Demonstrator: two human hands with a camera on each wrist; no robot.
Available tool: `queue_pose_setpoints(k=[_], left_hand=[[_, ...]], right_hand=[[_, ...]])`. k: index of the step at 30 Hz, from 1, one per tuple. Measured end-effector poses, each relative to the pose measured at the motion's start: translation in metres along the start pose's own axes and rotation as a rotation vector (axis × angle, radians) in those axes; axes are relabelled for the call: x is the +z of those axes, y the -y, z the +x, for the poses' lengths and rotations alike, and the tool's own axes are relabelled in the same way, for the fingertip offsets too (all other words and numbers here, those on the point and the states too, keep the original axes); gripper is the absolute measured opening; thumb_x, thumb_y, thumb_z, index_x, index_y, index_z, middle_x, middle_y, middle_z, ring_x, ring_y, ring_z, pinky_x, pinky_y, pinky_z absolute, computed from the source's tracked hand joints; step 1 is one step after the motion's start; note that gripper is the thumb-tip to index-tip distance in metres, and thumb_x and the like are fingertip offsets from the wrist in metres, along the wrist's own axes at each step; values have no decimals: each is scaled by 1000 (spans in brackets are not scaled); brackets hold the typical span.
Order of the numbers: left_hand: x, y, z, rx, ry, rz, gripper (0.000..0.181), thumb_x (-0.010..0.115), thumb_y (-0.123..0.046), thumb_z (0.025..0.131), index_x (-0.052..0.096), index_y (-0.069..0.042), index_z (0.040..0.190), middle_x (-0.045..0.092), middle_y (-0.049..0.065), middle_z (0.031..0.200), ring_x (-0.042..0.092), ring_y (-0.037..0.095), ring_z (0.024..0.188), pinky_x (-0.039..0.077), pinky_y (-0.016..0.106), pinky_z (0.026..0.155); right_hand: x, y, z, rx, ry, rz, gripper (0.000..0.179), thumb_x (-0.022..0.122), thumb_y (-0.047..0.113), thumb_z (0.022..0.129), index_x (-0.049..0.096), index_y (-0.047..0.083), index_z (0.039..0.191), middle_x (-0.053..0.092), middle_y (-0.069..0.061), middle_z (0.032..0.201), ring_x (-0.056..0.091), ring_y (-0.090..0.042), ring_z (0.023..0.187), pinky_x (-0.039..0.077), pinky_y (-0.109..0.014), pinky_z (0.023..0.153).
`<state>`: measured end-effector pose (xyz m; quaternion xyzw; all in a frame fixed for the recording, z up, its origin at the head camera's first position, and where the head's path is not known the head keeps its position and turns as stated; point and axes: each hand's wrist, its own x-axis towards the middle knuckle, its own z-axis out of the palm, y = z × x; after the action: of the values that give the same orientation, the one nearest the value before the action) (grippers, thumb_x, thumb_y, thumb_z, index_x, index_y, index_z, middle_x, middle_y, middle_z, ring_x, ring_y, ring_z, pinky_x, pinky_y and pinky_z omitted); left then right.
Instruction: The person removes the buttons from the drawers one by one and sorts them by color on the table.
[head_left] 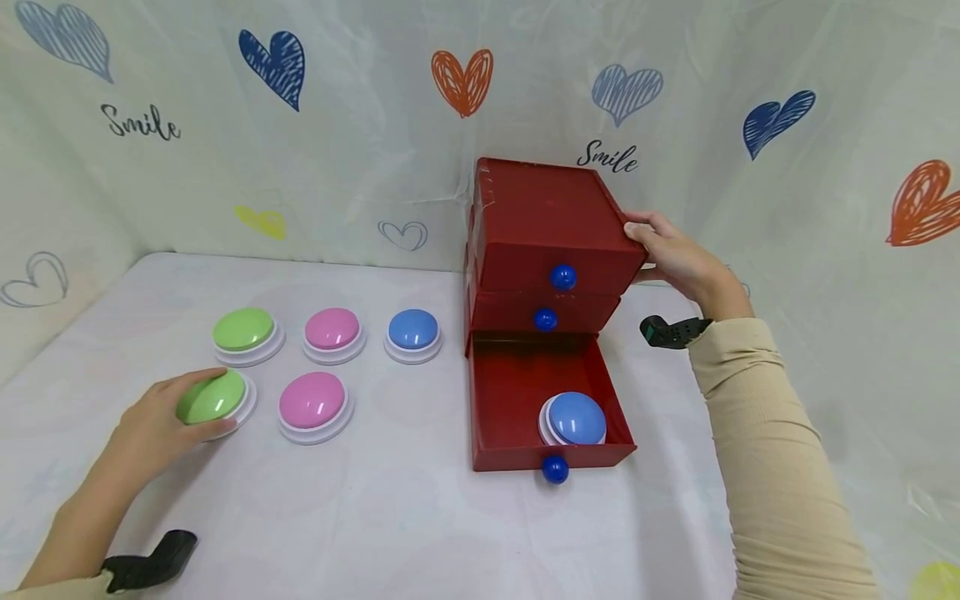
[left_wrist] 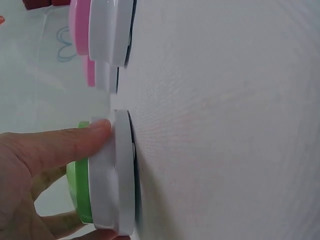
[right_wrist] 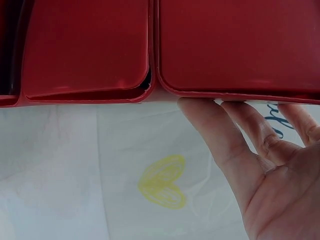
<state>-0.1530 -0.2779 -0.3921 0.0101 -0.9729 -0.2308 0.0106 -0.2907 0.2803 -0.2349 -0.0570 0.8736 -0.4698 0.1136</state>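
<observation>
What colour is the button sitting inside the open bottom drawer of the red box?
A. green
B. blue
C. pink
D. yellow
B. The button lying in the pulled-out bottom drawer of the red box has a blue dome on a white base; the green and pink ones are all out on the table.

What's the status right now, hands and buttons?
Left hand grips near green button on table. Right hand steadies red drawer box, fingers straight. Bottom drawer open, blue button inside. Nothing in the way.
</observation>
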Motion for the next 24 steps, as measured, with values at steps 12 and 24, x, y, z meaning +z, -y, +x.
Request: queue_pose_setpoints(k=[12, 24], left_hand=[[-3, 2, 1, 17, 52, 1, 72, 68, -33, 83, 35, 3, 137, 29, 45, 128, 28, 62, 115, 25, 73, 88], [1, -2, -2, -15, 36, 24, 74, 65, -38, 85, 33, 1, 140, 30, 48, 126, 30, 64, 111, 28, 74, 84]], right_hand=[[0, 1, -1, -1, 8, 2, 62, 35, 45, 98, 11, 20, 148, 31, -13, 142, 50, -19, 108, 51, -27, 82], [0, 1, -1, -1, 8, -7, 62, 35, 47, 97, 12, 19, 148, 33, -12, 140, 52, -18, 107, 51, -27, 83]])
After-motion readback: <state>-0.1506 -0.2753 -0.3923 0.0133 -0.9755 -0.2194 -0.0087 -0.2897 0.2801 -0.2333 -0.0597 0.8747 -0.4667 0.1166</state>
